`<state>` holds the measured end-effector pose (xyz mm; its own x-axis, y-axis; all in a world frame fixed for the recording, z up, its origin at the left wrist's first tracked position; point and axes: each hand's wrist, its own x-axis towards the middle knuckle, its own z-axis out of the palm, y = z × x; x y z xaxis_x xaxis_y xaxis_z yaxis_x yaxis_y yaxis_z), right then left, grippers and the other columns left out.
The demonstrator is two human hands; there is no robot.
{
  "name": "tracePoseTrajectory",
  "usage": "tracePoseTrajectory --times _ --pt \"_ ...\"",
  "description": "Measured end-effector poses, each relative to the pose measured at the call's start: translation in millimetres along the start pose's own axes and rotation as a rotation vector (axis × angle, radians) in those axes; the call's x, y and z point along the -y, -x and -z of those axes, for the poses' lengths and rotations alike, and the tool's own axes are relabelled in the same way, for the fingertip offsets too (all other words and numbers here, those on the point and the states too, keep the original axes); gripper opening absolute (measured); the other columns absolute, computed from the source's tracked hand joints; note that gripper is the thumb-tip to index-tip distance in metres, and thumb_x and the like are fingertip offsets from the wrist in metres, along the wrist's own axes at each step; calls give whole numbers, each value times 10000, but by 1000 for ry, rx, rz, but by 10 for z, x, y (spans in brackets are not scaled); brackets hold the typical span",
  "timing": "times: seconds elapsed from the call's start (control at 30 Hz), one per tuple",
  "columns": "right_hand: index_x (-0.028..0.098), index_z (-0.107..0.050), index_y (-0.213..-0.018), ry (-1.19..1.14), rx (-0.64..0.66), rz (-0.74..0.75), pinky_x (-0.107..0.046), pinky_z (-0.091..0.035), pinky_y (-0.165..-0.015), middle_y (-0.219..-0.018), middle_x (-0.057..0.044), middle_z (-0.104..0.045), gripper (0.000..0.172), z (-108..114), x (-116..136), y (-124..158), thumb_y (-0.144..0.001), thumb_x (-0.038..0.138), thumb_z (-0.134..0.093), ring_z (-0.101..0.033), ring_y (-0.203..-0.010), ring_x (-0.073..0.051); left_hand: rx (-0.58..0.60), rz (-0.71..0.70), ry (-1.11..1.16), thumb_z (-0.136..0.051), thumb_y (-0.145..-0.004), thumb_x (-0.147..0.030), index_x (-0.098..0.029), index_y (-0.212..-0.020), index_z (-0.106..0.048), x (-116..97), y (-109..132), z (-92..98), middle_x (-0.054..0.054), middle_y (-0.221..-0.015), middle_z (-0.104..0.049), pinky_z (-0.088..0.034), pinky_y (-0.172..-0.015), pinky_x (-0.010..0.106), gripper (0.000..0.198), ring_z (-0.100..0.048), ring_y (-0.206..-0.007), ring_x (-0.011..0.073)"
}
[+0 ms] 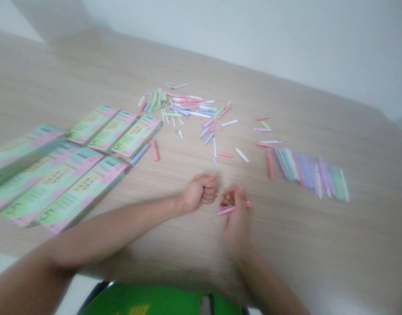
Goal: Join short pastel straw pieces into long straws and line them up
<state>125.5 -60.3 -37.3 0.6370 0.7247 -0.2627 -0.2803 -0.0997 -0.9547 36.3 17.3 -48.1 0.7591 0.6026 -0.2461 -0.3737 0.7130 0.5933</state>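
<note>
My right hand is closed around a slim pink pen, whose two ends stick out on either side of the fingers. Just left of it, my left hand is curled into a fist above the table. Whatever that fist may hold is hidden. The two hands are close together but apart. Beyond them lies a loose pile of pastel pen parts and thin white sticks. A white piece and a pink piece are the closest loose ones to my hands.
On the right, several pastel pens lie side by side in a slanted row, with a red piece at its left end. Green-and-pink printed packs lie in two rows on the left. A pale wall stands behind the table.
</note>
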Motion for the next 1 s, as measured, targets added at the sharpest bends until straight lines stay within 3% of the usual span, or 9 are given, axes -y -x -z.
tracePoseTrajectory --times 0.1,0.2,0.33,0.6,0.77,0.9,1.0 --pt "222 -549 -933 -11 49 -127 -187 -323 -419 -596 73 -447 331 -12 -22 19 -805 527 -556 -420 -478 -82 46 57 34 -427 -878 -320 -196 -536 -275 56 -26 -42 -86 -440 -164 -96 -362 165 394 -105 -377 46" --pt "230 -539 -981 -5 82 -195 -173 -258 -385 -559 93 -399 286 -48 -6 8 -795 443 -582 -339 -430 -68 34 86 78 -395 -885 -290 -196 -538 -264 69 -68 -59 -81 -438 -164 -118 -355 168 383 -113 -371 53" --pt "206 -553 -962 -9 64 -206 -171 -194 -364 -566 89 -408 250 -91 62 11 -792 387 -584 -284 -422 -54 25 154 164 -398 -870 -282 -195 -541 -268 66 -109 -53 -84 -452 -147 -112 -339 174 364 -91 -372 58" --pt "173 -537 -733 51 146 -279 -169 -163 -343 -512 95 -369 367 25 122 1 -681 491 -712 -263 -411 -38 94 260 267 -445 -847 -303 -197 -563 -280 45 -95 -20 -90 -476 -113 -98 -336 167 346 -64 -398 64" --pt "184 -490 -707 8 124 -256 -163 -181 -356 -519 85 -442 414 89 150 -49 -631 489 -760 -340 -421 -42 -18 232 77 -450 -758 -256 -173 -703 -480 8 -79 -117 -103 -448 -154 -74 -333 157 104 -60 -370 56" --pt "189 -455 -677 -14 22 -208 -177 -155 -346 -551 85 -478 440 102 184 -65 -619 497 -764 -311 -384 -25 -182 193 -224 -439 -662 -170 -144 -798 -558 75 -49 -171 -96 -391 -257 -105 -340 170 182 -137 -319 58" --pt "195 -421 -658 -46 86 -266 -176 -132 -344 -530 94 -450 450 110 151 -64 -640 500 -750 -267 -371 -15 -311 131 -343 -435 -680 -146 -153 -795 -556 131 -26 -182 -84 -388 -342 -158 -355 179 167 -219 -310 63"
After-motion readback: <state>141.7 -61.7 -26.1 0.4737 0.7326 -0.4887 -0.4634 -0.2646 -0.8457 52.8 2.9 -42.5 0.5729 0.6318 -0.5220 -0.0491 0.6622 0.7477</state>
